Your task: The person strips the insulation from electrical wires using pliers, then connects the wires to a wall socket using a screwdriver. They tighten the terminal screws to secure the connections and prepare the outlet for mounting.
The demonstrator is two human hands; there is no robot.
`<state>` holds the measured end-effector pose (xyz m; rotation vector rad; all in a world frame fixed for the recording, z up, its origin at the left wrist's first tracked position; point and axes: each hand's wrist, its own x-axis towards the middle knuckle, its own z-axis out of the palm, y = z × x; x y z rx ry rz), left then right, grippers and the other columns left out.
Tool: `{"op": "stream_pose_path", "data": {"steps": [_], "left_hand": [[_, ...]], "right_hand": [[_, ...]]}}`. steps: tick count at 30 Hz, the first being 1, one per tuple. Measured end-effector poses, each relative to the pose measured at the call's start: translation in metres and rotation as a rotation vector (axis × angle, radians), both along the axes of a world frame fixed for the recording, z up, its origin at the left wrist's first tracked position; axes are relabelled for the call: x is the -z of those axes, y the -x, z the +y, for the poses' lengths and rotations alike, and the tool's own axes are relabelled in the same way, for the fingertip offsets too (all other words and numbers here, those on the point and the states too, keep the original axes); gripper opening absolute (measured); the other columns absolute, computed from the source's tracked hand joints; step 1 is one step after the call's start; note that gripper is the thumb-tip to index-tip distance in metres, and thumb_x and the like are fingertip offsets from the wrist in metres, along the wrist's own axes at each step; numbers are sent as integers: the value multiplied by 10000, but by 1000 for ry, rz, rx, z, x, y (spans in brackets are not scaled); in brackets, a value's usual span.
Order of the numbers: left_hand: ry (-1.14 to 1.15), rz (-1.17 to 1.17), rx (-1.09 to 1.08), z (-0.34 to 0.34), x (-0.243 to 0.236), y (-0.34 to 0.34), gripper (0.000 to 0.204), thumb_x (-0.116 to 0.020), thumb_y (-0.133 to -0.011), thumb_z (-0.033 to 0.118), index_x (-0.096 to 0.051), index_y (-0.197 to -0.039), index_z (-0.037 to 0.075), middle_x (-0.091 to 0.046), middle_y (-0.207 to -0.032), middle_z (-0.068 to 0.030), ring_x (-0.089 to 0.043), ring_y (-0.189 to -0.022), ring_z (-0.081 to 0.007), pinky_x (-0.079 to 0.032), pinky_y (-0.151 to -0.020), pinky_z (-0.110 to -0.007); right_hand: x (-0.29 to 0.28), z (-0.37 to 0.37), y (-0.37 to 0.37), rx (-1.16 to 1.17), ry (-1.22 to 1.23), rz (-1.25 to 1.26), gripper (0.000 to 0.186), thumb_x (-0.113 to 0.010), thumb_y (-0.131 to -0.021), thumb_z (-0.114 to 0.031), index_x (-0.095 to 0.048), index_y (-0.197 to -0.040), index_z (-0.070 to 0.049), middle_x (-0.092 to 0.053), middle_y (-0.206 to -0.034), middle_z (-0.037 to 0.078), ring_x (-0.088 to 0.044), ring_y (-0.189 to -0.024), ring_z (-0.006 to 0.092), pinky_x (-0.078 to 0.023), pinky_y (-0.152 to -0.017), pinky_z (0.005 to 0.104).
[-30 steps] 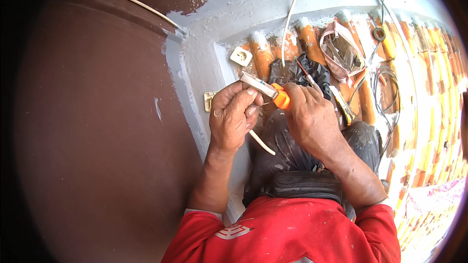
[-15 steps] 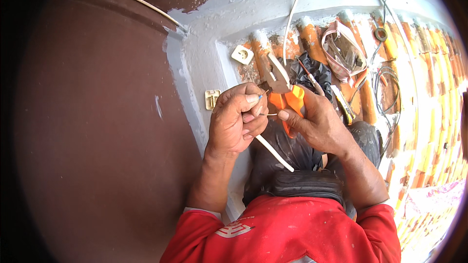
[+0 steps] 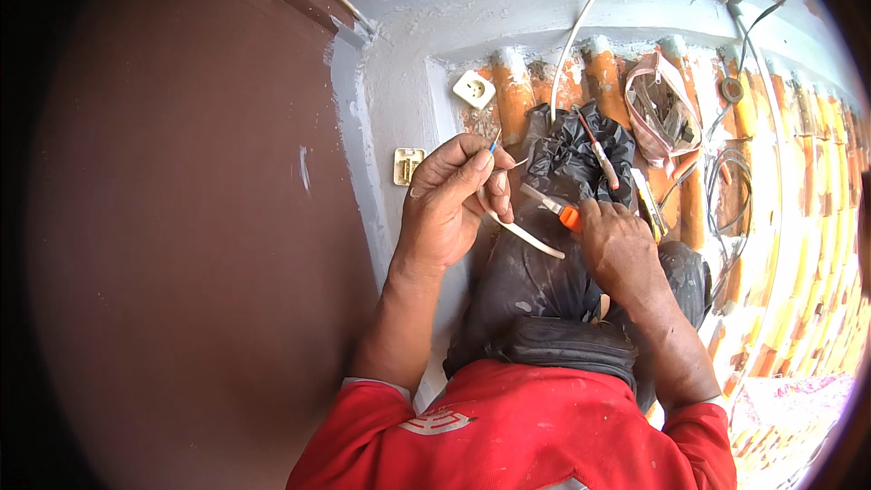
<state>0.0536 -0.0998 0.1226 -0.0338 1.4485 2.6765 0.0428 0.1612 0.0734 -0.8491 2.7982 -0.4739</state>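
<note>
A crumpled black plastic bag [image 3: 556,163] lies on orange clay tiles [image 3: 513,107], a slim red-and-pale tool [image 3: 596,151] across it; an open pale-pink zippered pouch [image 3: 640,132] at the bag's two o'clock, a yellow-and-black utility knife [image 3: 649,205] at four.

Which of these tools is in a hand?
The orange-handled pliers, held in the right hand; the yellow knife and red-shafted tool lie unheld.

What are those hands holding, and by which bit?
The left hand pinches a white cable by its blue wire end; the right hand grips pliers by their orange handles.
</note>
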Motion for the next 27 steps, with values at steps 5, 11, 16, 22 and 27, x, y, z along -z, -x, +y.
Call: {"op": "stream_pose_path", "data": {"steps": [5, 11, 16, 22, 27], "left_hand": [[178, -40, -212, -3, 10, -5, 198, -618, -1161, 178, -728, -1207, 20, -736, -1067, -70, -703, -894, -173, -641, -772, -365], [181, -51, -244, -32, 5, -6, 151, -690, -1115, 106, -766, -1173, -10, -793, -1099, -116, -627, -748, -69, -476, -578, -245], [309, -8, -175, -19, 2, -5, 117, -713, -1083, 48, -778, -1152, -20, -807, -1128, -138, -610, -705, -41, -446, -523, -201], [410, 7, -254, 14, -9, -5, 101, -750, -1065, 48, -785, -1134, -18, -768, -950, -55, -563, -633, -30, -430, -499, -205], [473, 68, -222, 20, -9, -2, 104, -725, -1074, 52, -779, -1122, -22, -765, -950, -48, -548, -657, -17, -407, -509, -205]], "right_hand": [[10, -5, -27, -57, -31, 116, 189, -631, -1008, -154, -603, -1149, -31, -701, -1059, 197, -719, -1014, 335, -595, -850, 445], [-5, 18, -12, 66, 370, -420, 316, -750, -1046, -188, -623, -1264, 3, -757, -1008, 129, -751, -880, 270, -595, -794, 440], [-61, 14, 6, 226, 763, -1061, 377, -760, -1082, -241, -654, -1357, -5, -757, -965, 39, -705, -827, 105, -576, -756, 352], [-93, 0, 12, 94, 425, -466, 332, -743, -1052, -237, -615, -1228, 14, -726, -910, 318, -718, -942, 549, -576, -800, 584], [-90, -1, 14, 166, 302, -307, 350, -745, -1041, -222, -603, -1275, -6, -751, -921, 298, -740, -948, 533, -563, -819, 616]]}}
